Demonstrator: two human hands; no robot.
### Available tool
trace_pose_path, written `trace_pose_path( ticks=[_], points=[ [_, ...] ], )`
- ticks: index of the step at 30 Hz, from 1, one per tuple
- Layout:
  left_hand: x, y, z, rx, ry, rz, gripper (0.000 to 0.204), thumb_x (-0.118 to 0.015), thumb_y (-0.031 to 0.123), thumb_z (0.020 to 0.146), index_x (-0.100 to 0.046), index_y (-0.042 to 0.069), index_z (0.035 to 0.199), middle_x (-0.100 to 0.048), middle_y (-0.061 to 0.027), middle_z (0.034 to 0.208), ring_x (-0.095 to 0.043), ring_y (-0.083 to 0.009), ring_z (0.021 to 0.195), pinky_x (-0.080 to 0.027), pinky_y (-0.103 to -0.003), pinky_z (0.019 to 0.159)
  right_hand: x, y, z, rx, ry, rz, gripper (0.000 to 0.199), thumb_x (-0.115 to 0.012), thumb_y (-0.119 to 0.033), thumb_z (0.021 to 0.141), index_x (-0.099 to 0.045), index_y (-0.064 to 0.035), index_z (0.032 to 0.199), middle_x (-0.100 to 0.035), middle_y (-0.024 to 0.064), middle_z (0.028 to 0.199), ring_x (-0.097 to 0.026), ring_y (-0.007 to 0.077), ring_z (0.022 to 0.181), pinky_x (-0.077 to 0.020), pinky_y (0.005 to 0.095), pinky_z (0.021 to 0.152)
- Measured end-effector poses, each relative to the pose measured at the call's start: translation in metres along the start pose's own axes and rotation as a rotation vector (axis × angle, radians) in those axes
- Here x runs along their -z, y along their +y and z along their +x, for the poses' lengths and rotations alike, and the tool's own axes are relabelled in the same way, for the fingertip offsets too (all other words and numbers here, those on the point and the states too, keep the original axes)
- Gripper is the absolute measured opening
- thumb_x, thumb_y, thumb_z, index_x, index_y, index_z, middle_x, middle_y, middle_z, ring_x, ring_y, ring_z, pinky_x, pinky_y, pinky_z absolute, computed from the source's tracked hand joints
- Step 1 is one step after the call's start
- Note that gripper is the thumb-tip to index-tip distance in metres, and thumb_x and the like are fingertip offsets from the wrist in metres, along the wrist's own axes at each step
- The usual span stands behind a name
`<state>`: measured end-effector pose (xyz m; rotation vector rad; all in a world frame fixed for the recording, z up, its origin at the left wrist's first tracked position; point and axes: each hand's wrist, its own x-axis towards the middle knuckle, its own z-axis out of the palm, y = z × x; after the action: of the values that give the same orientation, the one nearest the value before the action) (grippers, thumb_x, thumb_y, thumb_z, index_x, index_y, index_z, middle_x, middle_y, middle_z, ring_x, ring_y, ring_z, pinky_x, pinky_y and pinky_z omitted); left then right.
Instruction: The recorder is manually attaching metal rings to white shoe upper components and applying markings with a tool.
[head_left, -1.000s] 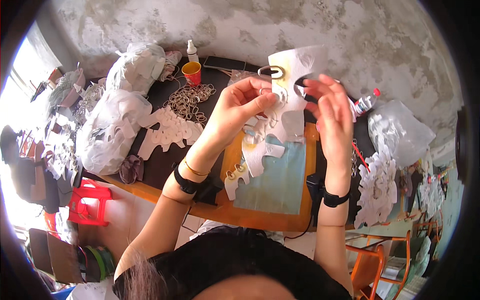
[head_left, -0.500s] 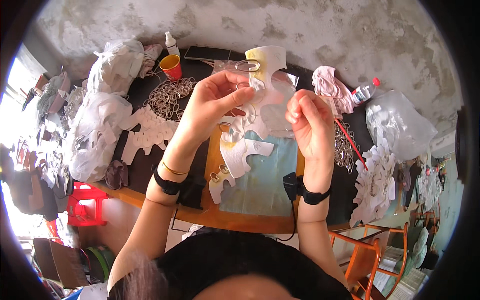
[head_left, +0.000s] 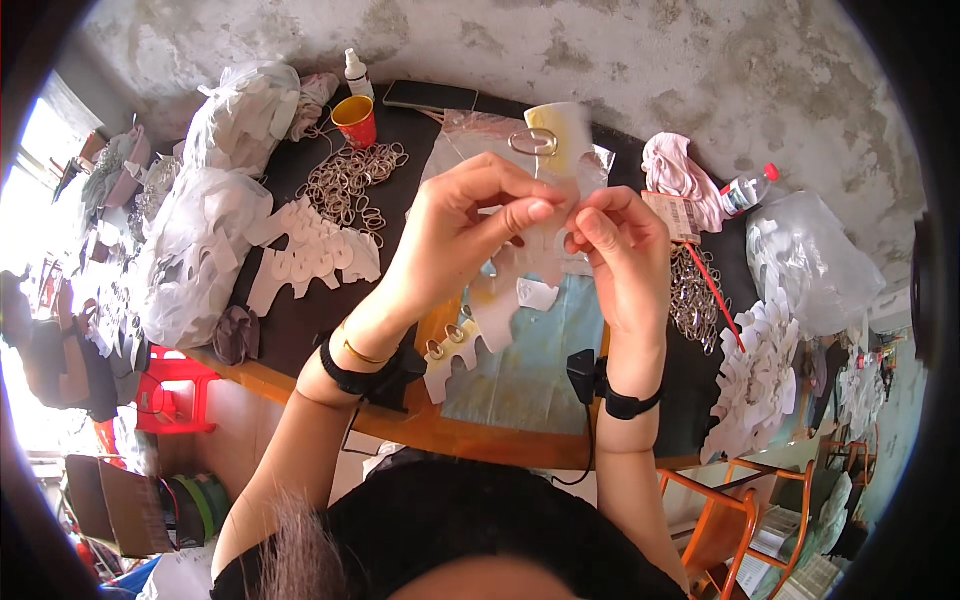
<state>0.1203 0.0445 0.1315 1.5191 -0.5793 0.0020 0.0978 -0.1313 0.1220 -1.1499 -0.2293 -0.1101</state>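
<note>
With the meeting point of the fingertips as the dial's centre and twelve o'clock facing the wall, the person works with both hands close together over the blue sheet (head_left: 560, 385). The white cut-out piece (head_left: 572, 150), yellowed along its upper part, stands up from the fingers towards twelve. An oval metal ring (head_left: 533, 154) overlaps its left edge at eleven; whether the ring is threaded through it cannot be told.

The left hand (head_left: 455, 222) comes in from eight, its thumb and forefinger in a narrow pinch that appears to hold the piece. The right hand (head_left: 627, 250) comes in from five, its thumb and fingertips drawn close beside the left ones; what, if anything, lies between them cannot be told.

For good work here, the left pinch probably does best as the steady anchor, near the edge being handled and firm without creasing the material, which looks thin enough to bend. The right fingertips seem suited to the small, fine movements, with light pressure and no sideways tug. Keeping the upper part clear of the knuckles should stop the ring from being knocked askew.

At seven, a white piece with two rings (head_left: 490, 322) lies partly over the sheet, so low wrists could drag it. The loose ring heap (head_left: 350, 182) sits near nine, safely apart from the fingers.
</note>
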Motion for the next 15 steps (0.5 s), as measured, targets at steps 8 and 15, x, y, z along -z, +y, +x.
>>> trace_pose_path(
  ticks=[8, 15],
  points=[
    [-0.0034, 0.0041, -0.0001, -0.05, -0.014, 0.075, 0.011, -0.065, 0.004, 0.081, -0.065, 0.0, 0.092, -0.056, -0.0035, 0.094, -0.058, -0.0088, 0.083, -0.05, -0.021, 0.067, 0.003, -0.0006, 0.0028, -0.047, -0.037, -0.044, 0.013, -0.07, -0.005, 0.078, -0.06, 0.0007, 0.086, -0.061, 0.0029, 0.077, -0.056, 0.0084, 0.067, -0.0469, 0.0217, 0.063],
    [-0.0019, 0.006, -0.0017, -0.238, 0.018, 0.277, 0.011, -0.066, -0.001, 0.073, -0.064, 0.002, 0.084, -0.058, -0.0048, 0.085, -0.061, -0.012, 0.073, -0.05, -0.022, 0.058, 0.0053, 0.0014, 0.0042, -0.086, -0.07, -0.106, 0.01, -0.067, -0.002, 0.078, -0.06, 0.0006, 0.085, -0.062, 0.0025, 0.078, -0.056, 0.0076, 0.068, -0.0444, 0.0196, 0.063]
  ],
)
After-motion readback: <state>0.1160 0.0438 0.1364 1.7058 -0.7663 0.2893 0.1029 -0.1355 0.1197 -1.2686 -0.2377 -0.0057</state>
